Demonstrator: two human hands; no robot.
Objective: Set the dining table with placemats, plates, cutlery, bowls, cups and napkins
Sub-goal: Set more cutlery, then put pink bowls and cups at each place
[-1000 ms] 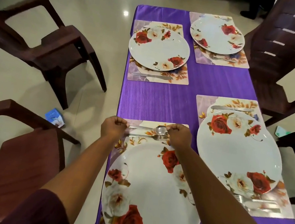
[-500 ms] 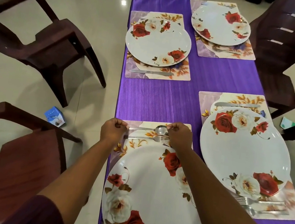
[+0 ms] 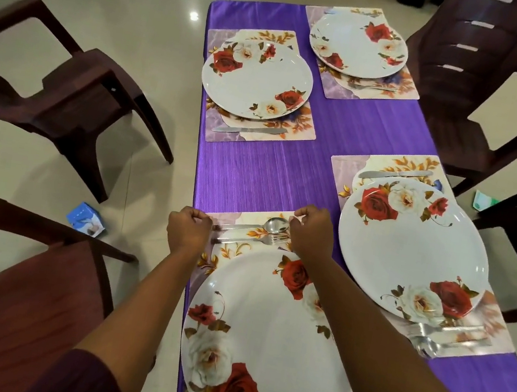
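Lying crosswise beyond the near plate, spoon and fork point right; left hand pinches their handles, right hand curls at their heads, grip unclear.

Home dining room: laid table, chairs.

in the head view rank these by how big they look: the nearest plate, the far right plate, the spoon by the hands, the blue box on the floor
1. nearest plate
2. far right plate; probably the same plate size, only farther away
3. spoon and blue box: too close to rank
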